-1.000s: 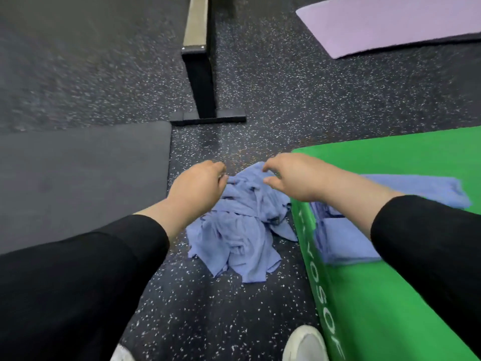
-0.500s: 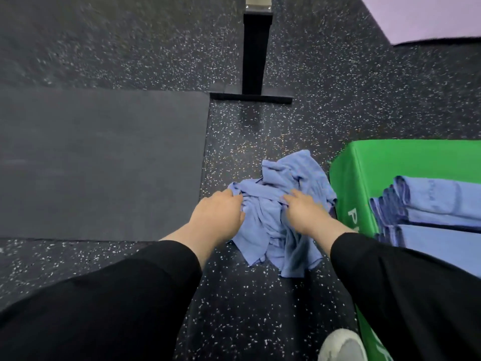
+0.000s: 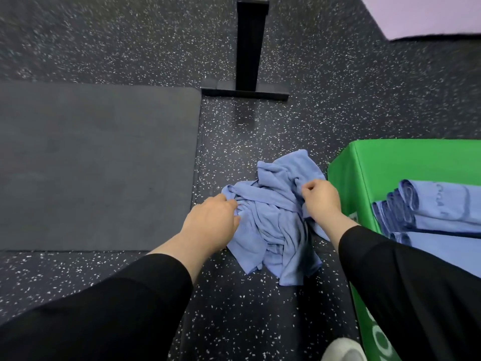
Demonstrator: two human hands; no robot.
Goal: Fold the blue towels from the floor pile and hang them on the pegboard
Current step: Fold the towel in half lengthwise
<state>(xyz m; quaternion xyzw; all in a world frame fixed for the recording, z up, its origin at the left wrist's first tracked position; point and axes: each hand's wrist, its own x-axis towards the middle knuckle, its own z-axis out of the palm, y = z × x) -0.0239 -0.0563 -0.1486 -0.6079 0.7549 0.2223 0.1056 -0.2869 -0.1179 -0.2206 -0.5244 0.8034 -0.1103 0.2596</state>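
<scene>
Both hands are down in the crumpled blue towel pile [image 3: 273, 220] on the speckled floor: left hand [image 3: 212, 222] grips its left edge, fingers curled in, right hand [image 3: 321, 200] pinches a fold. Folded towels [image 3: 437, 212] sit on the green box [image 3: 395, 165] just right; a black post [image 3: 250, 45] stands beyond.

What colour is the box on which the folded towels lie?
The box is bright green, with pale lettering on its side; the head view shows it.
</scene>
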